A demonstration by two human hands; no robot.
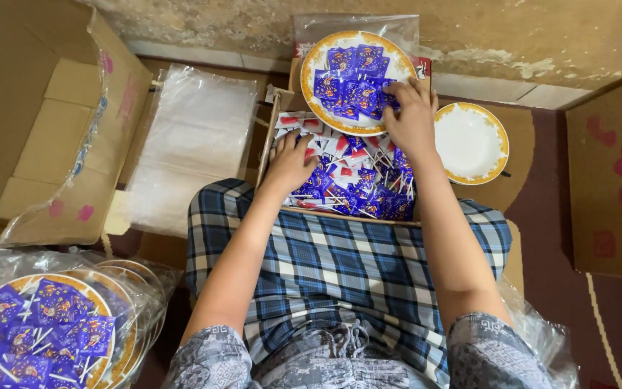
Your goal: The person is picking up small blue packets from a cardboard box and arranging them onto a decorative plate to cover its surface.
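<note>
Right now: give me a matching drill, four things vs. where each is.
Things:
1. left hand
2. right hand
3. empty plate
4. clear bags

Places:
A. right of the carton
B. in the carton's purple sachets
C. left of the carton
D. on the filled plate

Pairs: 1-B, 2-D, 3-A, 4-C

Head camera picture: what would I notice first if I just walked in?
Probably the purple candy packets heaped on a gold-rimmed plate at the top middle, where the right hand touches them. Just below, the left hand digs into a cardboard box of lollipops on a checked lap. An empty plate sits to the right.
</note>
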